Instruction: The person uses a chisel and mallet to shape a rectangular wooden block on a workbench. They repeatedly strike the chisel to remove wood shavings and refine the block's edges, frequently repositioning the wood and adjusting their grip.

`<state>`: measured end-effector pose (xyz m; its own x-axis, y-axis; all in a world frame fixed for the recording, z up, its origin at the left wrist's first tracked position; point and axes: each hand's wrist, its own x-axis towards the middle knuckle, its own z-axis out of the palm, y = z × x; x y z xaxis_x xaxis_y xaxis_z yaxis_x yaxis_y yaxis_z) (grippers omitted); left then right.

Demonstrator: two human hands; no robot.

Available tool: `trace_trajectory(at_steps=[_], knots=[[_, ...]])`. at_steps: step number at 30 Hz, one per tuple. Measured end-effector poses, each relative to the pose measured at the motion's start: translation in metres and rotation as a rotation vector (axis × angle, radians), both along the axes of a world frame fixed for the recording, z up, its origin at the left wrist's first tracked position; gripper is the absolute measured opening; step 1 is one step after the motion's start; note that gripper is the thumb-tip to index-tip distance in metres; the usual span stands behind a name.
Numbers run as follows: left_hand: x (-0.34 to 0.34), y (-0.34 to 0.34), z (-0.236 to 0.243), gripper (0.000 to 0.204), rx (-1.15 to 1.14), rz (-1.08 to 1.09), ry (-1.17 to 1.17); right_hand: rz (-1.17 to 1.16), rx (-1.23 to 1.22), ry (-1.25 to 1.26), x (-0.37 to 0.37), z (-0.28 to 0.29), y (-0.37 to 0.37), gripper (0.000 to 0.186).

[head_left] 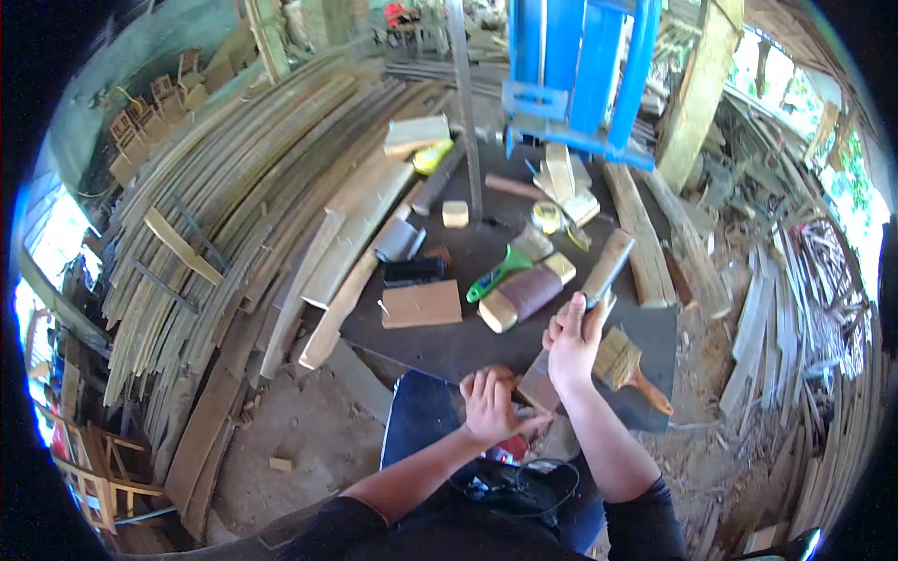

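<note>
My right hand (573,344) is closed around the lower end of a long wooden piece (610,262) with a greyish side, held tilted over the dark table. My left hand (490,404) grips a flat brown wooden board (537,385) at the table's near edge, its thumb stretched out to the right. Just right of my right hand lies a wide paintbrush (619,363) with a wooden handle. Beyond my hands are a block wrapped in brown sandpaper (529,292) and a green-handled brush (498,273).
The dark table (421,353) also carries a brown wooden block (421,304), a tape measure (546,217), a small wood cube (455,214) and long timbers (641,238). A blue metal frame (575,84) stands at the back. Stacked planks (224,168) fill the left side.
</note>
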<state>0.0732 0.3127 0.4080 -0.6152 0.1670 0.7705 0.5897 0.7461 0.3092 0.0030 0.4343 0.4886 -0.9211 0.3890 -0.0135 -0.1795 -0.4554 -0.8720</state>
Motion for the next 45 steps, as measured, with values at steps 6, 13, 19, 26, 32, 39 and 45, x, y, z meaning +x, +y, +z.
trace_trajectory(at_steps=[6, 13, 19, 26, 32, 39, 45], knots=[[-0.003, -0.001, 0.004, 0.075, 0.013, -0.001, 0.02, 0.046, -0.005, -0.047, 0.013, -0.002, -0.01, 0.016], [-0.002, -0.005, -0.017, 0.087, -0.029, -0.008, -0.065, -0.108, 0.195, 0.031, -0.022, -0.02, 0.022, 0.01], [-0.009, 0.009, -0.01, 0.076, 0.065, -0.01, 0.053, 0.148, 0.112, -0.073, 0.041, 0.014, -0.001, 0.025], [-0.005, 0.0, -0.009, 0.081, 0.044, -0.018, 0.002, -0.059, 0.039, -0.055, 0.011, -0.011, 0.06, 0.02], [-0.008, 0.001, -0.012, 0.083, 0.068, -0.012, 0.021, 0.056, 0.007, -0.104, 0.042, 0.001, 0.016, 0.025], [-0.009, 0.001, -0.011, 0.077, 0.037, -0.008, 0.016, -0.109, 0.07, -0.124, 0.029, 0.009, 0.037, 0.026], [-0.006, 0.001, -0.008, 0.069, 0.049, 0.011, 0.02, -0.085, 0.094, -0.111, 0.041, 0.01, 0.024, 0.026]])
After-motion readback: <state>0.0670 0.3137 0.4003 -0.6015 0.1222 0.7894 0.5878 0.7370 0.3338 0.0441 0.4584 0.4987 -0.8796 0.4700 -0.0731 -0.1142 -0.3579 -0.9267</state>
